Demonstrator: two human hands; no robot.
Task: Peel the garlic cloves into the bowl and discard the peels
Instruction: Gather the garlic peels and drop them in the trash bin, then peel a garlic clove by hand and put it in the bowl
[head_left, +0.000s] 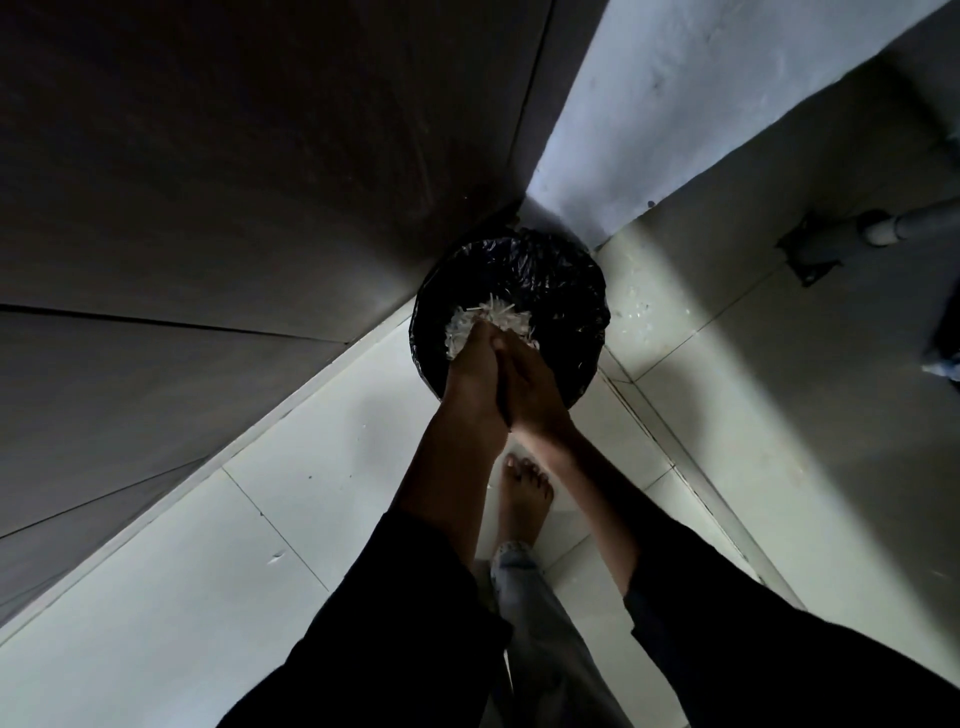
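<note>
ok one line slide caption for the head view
Both hands, left hand and right hand, pressed together holding garlic peels over a black-lined bin in a tiled corner.

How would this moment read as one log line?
stage: discarding | both hands together over round black-lined bin | white garlic peels at fingers

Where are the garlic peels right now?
In the head view, the garlic peels sit centre frame between both hands, over the black-lined bin in the floor corner.
</note>
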